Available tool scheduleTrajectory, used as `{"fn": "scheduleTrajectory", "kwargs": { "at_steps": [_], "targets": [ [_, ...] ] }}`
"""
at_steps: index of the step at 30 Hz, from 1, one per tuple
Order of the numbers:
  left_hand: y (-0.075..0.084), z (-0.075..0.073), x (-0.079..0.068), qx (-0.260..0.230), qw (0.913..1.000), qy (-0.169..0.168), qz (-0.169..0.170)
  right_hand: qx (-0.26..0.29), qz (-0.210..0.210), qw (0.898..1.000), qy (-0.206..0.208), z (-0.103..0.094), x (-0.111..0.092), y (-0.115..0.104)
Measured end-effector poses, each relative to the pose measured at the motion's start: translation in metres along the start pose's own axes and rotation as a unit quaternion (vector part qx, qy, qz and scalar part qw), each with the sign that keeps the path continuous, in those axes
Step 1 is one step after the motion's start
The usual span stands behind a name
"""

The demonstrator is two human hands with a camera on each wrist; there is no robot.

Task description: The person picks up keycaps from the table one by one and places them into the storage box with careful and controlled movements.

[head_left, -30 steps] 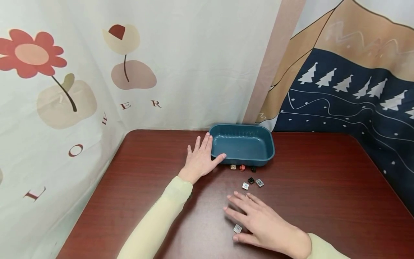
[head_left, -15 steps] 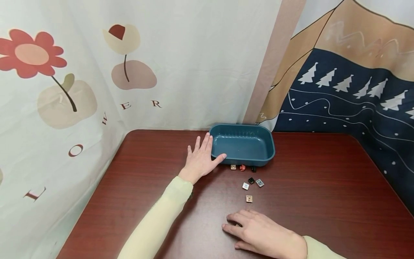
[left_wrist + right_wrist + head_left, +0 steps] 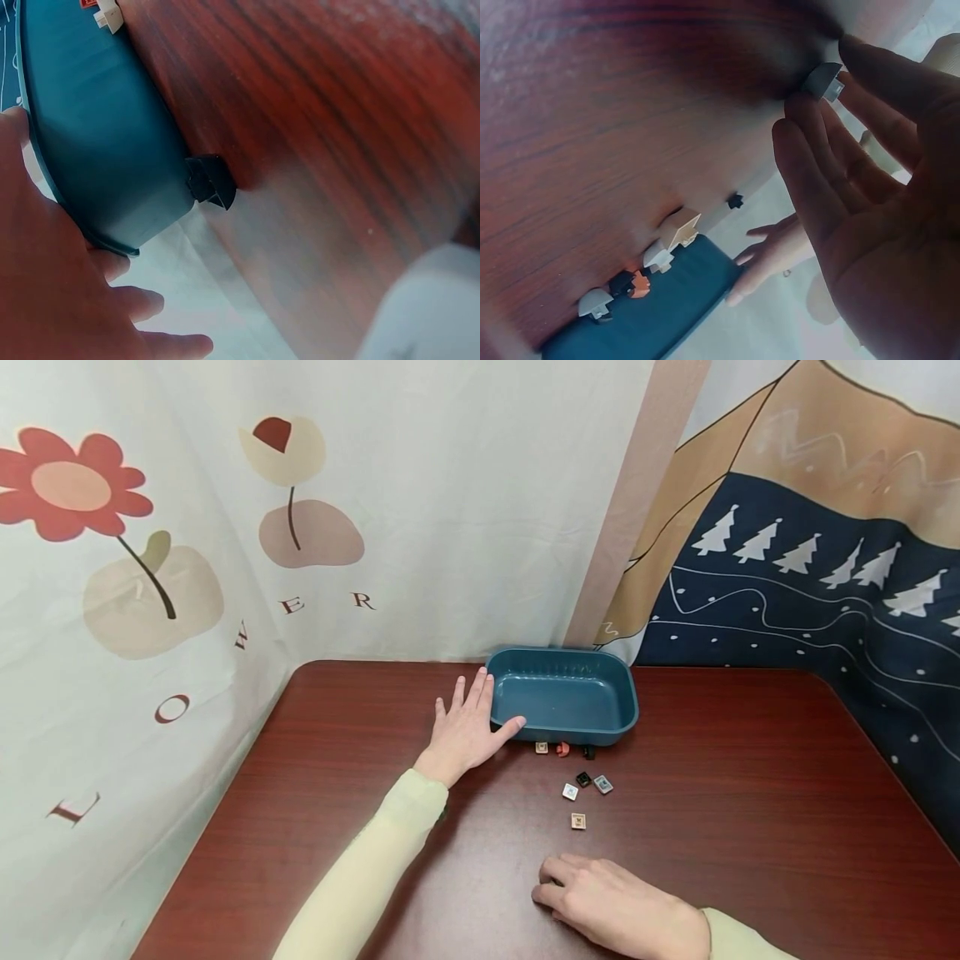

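Observation:
My left hand [image 3: 463, 728] rests on the left side of a blue plastic bin [image 3: 558, 700], its fingers straight and spread, with the thumb over the near rim. Low in the head view, my right hand [image 3: 611, 902] is close over the table, fingers bent in. A grey keycap [image 3: 823, 80] is pinched between its thumb and fingertips in the right wrist view, though the hand mostly hides it in the head view. Ahead of that hand lie a beige keycap [image 3: 577, 821], a white keycap [image 3: 570, 792], a black keycap [image 3: 583, 779] and another grey keycap [image 3: 603, 784].
Along the bin's near wall are a second beige keycap [image 3: 542, 747], a red keycap [image 3: 562, 749] and a black keycap [image 3: 214, 180]. The dark red table [image 3: 750, 793] ends at printed curtains [image 3: 450, 510] behind the bin.
My right hand has drawn back toward me, and its spread fingers have curled in over the grey keycap. The nearer beige keycap is uncovered. My left hand and the bin stay put.

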State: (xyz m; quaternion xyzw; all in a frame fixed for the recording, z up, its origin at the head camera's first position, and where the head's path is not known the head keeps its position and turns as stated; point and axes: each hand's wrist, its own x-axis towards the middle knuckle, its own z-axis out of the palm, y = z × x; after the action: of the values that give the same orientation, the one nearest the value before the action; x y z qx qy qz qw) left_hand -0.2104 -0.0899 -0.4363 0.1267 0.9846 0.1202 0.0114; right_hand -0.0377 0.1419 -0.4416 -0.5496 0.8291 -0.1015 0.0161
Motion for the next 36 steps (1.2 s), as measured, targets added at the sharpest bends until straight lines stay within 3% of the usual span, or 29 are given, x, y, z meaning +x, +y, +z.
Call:
{"fn": "scheduleTrajectory", "kwargs": {
  "at_steps": [8, 13, 20, 36],
  "targets": [
    [0.0, -0.001, 0.0, -0.007, 1.0, -0.003, -0.001, 0.027, 0.014, 0.999, 0.023, -0.002, -0.004, 0.001],
    [0.0, 0.0, -0.001, -0.012, 0.9999, -0.003, -0.003, 0.013, 0.028, 0.997, 0.068, -0.008, -0.006, 0.004],
    [-0.001, 0.001, -0.001, -0.015, 0.9999, -0.002, -0.002, 0.005, 0.05, 0.988, 0.146, -0.019, -0.005, 0.012],
    [0.001, 0.0, -0.001, -0.018, 0.9998, -0.01, -0.007, -0.026, 0.106, 0.97, 0.218, -0.056, -0.009, 0.037]
  ]
}}
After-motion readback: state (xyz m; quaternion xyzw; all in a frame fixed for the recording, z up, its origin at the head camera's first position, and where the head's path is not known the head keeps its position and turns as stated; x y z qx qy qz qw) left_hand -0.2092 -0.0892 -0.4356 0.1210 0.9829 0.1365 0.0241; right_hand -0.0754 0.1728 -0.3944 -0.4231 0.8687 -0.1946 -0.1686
